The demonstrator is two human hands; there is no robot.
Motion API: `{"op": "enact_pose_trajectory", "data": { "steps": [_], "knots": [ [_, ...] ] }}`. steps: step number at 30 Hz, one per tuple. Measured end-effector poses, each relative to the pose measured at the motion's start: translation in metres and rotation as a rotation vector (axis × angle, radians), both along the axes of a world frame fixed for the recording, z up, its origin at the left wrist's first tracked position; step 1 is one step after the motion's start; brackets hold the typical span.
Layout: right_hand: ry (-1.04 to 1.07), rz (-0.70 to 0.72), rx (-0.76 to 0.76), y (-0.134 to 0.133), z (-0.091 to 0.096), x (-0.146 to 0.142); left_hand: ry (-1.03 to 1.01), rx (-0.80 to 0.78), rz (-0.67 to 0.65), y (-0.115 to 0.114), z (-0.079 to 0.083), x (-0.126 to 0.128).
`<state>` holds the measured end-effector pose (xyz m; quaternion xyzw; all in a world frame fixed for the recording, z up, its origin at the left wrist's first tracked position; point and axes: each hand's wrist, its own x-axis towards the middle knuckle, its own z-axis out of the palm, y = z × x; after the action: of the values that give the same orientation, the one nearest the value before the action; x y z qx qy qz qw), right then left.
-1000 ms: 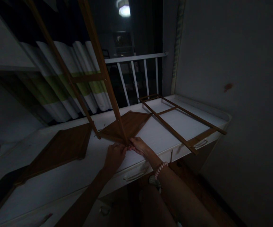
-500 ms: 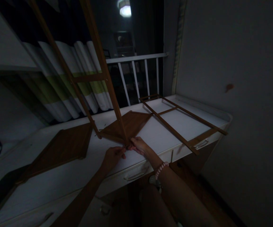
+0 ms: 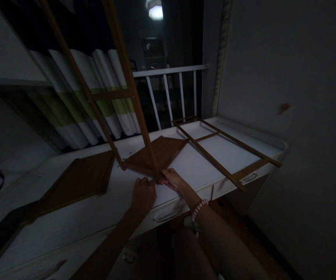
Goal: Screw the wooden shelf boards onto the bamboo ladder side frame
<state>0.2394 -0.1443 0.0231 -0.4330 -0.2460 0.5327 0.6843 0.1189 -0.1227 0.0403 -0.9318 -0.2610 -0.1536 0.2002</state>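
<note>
On the pale bench, a flat wooden frame lies to the right, its near ends jutting past the front edge over a drawer handle. To the left lies a loose wooden panel, overlapping a dark, flat object whose nature is hard to make out; a dark cable curves at the far left. Behind the bench hang a striped curtain and a white railing.

Between the loose panel and the flat frame, the upright frame stands at a slant, its two legs joined by a crosspiece. Its foot meets the near corner of a second wooden panel resting on the bench, and the nearer leg crosses in front of that panel, hiding a strip of it.

Both hands meet at the foot of this nearer leg. The right hand, with a beaded bracelet further up the arm, pinches the joint between thumb and fingers. The left hand is just beside it, fingers curled in narrowly; whether they grip something small cannot be told in the dim light.
</note>
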Motion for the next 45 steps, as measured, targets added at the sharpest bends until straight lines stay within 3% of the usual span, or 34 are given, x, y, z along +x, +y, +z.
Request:
{"op": "enact_pose_trajectory", "data": {
  "steps": [7,10,13,15,20,22,24,27,31,34,36,39,41,45],
  "knots": [
    [-0.016,-0.012,-0.007,0.005,-0.006,0.001,0.105,0.145,-0.125,0.001,-0.006,-0.002],
    [-0.010,-0.008,-0.012,0.008,-0.008,0.002,0.124,0.122,-0.138,0.001,-0.006,-0.003],
    [-0.010,0.016,-0.008,0.008,-0.008,0.002,0.022,0.006,-0.059,0.001,-0.001,-0.003],
    [-0.015,0.030,-0.010,0.008,-0.009,0.003,-0.082,-0.211,0.002,0.003,0.001,-0.003],
    [-0.017,0.040,-0.004,0.010,-0.012,0.004,-0.396,-1.185,0.070,0.026,-0.002,-0.002],
    [-0.015,0.041,0.000,0.011,-0.014,0.004,-0.461,-1.480,0.078,0.035,-0.004,-0.001],
    [-0.017,0.038,-0.002,0.012,-0.016,0.004,-0.460,-1.658,0.074,0.040,-0.004,-0.001],
    [-0.021,0.029,-0.002,0.013,-0.017,0.004,-0.458,-1.730,0.076,0.039,0.000,0.000],
    [-0.021,0.018,-0.004,0.014,-0.017,0.004,-0.485,-1.637,0.105,0.034,0.003,0.004],
    [-0.023,0.016,-0.013,0.013,-0.016,0.003,-0.416,-1.450,0.117,0.029,0.004,0.007],
    [-0.025,0.014,-0.023,0.013,-0.015,0.003,-0.295,-1.188,0.099,0.023,0.005,0.008],
    [-0.025,0.008,-0.033,0.012,-0.012,0.003,-0.070,-0.592,0.108,0.013,0.008,0.008],
    [-0.021,0.003,-0.037,0.010,-0.010,0.002,0.056,-0.296,0.137,0.008,0.008,0.007],
    [-0.026,-0.025,-0.051,0.007,-0.006,0.002,0.191,-0.155,0.079,0.005,0.006,0.008]
  ]
}}
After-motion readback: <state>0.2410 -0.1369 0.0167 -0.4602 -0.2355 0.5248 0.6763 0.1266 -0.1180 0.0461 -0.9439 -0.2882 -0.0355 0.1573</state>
